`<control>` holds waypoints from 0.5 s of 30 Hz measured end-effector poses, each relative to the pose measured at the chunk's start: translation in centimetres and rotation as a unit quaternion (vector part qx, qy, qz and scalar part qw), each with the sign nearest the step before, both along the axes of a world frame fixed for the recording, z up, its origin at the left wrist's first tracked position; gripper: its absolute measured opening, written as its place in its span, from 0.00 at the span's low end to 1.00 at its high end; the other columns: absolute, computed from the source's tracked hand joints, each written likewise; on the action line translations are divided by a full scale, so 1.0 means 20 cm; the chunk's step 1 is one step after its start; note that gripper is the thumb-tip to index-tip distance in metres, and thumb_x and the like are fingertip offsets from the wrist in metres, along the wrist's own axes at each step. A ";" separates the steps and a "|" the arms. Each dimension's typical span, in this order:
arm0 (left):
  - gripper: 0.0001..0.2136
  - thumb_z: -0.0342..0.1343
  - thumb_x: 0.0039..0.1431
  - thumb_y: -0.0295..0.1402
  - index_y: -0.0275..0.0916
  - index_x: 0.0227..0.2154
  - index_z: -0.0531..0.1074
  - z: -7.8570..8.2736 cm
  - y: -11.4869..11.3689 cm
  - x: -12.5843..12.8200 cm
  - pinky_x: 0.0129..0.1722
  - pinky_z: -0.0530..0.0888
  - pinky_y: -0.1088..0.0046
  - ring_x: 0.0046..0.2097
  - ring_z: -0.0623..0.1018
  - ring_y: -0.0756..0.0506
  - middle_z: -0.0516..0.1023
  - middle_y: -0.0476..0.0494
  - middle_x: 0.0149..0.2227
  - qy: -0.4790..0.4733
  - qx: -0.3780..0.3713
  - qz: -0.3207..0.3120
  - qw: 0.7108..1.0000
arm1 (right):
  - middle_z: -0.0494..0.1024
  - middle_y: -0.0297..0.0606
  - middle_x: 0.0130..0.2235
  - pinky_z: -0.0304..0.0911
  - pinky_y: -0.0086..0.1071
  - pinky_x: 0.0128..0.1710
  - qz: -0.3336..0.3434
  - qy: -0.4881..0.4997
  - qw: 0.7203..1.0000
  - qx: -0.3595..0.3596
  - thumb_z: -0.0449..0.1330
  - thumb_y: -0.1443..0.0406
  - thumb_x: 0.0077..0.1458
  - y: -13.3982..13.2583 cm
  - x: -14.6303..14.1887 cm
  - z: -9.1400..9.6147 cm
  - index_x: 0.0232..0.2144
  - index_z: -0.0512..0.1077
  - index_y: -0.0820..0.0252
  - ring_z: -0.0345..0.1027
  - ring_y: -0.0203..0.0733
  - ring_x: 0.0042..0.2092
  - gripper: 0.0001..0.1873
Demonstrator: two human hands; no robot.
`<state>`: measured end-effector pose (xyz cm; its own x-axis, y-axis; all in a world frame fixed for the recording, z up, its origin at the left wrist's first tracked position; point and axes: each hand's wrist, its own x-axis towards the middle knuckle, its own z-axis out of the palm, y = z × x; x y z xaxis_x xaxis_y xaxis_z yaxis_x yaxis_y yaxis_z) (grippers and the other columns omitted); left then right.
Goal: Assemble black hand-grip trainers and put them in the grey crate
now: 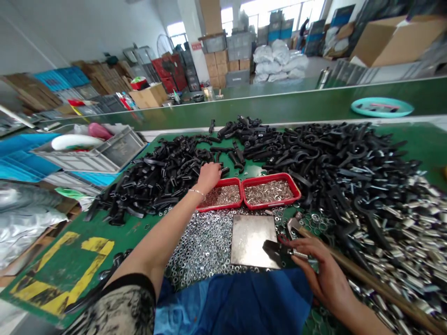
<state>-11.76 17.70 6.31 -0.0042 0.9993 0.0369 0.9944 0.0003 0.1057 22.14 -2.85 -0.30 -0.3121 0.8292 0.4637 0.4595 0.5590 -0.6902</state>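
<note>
Left hand (209, 177) stretched over the table (134, 232), hold unclear; right hand (324, 270) was closed near the front edge. Black parts (153, 174) heaped toward the far edge, red trays (296, 190) sat mid-table, a metal plate (249, 237) nearer, and gripped above its right side, one black piece (273, 249) with a spring (300, 254)!

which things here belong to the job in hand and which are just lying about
Likely the job:
black part, in the right hand
black parts, by the left hand
red trays
washers
plate
hammer

Likely just lying about:
teal dish
grey crate
white sacks
big carton
</note>
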 end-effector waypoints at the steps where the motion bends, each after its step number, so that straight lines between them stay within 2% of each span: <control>1: 0.09 0.55 0.62 0.31 0.33 0.40 0.77 -0.01 0.09 -0.04 0.53 0.69 0.59 0.52 0.76 0.34 0.79 0.29 0.46 0.021 -0.031 0.011 0.999 | 0.80 0.42 0.46 0.72 0.47 0.48 -0.012 0.004 1.000 -0.022 0.58 0.66 0.63 0.00 0.00 0.00 0.44 0.68 0.49 0.76 0.51 0.49 0.07; 4: 0.07 0.67 0.49 0.32 0.35 0.28 0.77 -0.06 0.26 -0.10 0.46 0.71 0.63 0.45 0.79 0.34 0.81 0.32 0.35 0.030 -0.090 0.007 0.995 | 0.80 0.43 0.48 0.74 0.46 0.45 -0.050 0.059 0.989 -0.126 0.57 0.61 0.64 -0.02 -0.03 -0.01 0.44 0.66 0.50 0.78 0.51 0.46 0.06; 6: 0.07 0.67 0.49 0.33 0.35 0.27 0.76 -0.06 0.30 -0.11 0.48 0.70 0.63 0.47 0.78 0.33 0.81 0.33 0.35 0.040 -0.097 0.009 0.994 | 0.79 0.43 0.50 0.75 0.44 0.42 -0.074 0.151 0.963 -0.209 0.58 0.59 0.64 -0.02 -0.05 -0.01 0.45 0.63 0.49 0.79 0.48 0.41 0.09; 7: 0.07 0.66 0.51 0.34 0.35 0.29 0.76 -0.05 0.30 -0.11 0.51 0.69 0.61 0.50 0.76 0.33 0.80 0.33 0.37 0.041 -0.068 0.009 0.997 | 0.79 0.43 0.50 0.75 0.43 0.40 -0.087 0.202 0.942 -0.252 0.59 0.57 0.63 -0.01 -0.07 -0.01 0.46 0.63 0.48 0.78 0.46 0.39 0.11; 9: 0.07 0.61 0.58 0.34 0.35 0.36 0.76 0.01 0.26 -0.09 0.55 0.67 0.57 0.55 0.73 0.33 0.78 0.33 0.44 0.009 0.053 -0.004 0.999 | 0.79 0.42 0.47 0.74 0.40 0.36 -0.099 0.290 0.892 -0.334 0.61 0.54 0.61 -0.01 -0.10 0.01 0.45 0.64 0.49 0.77 0.45 0.37 0.14; 11: 0.10 0.58 0.61 0.32 0.36 0.45 0.73 0.08 0.17 -0.03 0.57 0.68 0.57 0.55 0.72 0.36 0.75 0.34 0.50 -0.080 0.188 -0.038 0.978 | 0.79 0.41 0.42 0.72 0.36 0.34 -0.073 0.346 0.838 -0.416 0.62 0.51 0.60 -0.01 -0.12 0.02 0.44 0.69 0.51 0.74 0.44 0.37 0.15; 12: 0.13 0.58 0.61 0.32 0.37 0.48 0.70 0.11 0.09 0.01 0.56 0.69 0.58 0.55 0.73 0.38 0.74 0.36 0.52 -0.141 0.227 -0.060 0.962 | 0.79 0.41 0.40 0.71 0.35 0.33 -0.046 0.363 0.808 -0.461 0.61 0.50 0.60 -0.02 -0.14 0.03 0.43 0.71 0.53 0.73 0.42 0.36 0.17; 13: 0.15 0.58 0.62 0.32 0.38 0.51 0.68 0.14 -0.01 0.06 0.55 0.71 0.59 0.54 0.74 0.40 0.73 0.37 0.52 -0.205 0.233 -0.083 0.947 | 0.79 0.41 0.38 0.69 0.33 0.31 -0.015 0.373 0.778 -0.505 0.61 0.49 0.60 -0.05 -0.15 0.03 0.43 0.74 0.55 0.72 0.41 0.34 0.18; 15: 0.18 0.57 0.65 0.34 0.40 0.55 0.64 0.16 -0.25 0.17 0.53 0.74 0.61 0.51 0.77 0.43 0.75 0.40 0.50 -0.332 0.183 -0.124 0.917 | 0.78 0.40 0.36 0.67 0.31 0.30 0.042 0.370 0.727 -0.576 0.61 0.48 0.60 -0.11 -0.16 0.03 0.41 0.77 0.58 0.70 0.38 0.32 0.20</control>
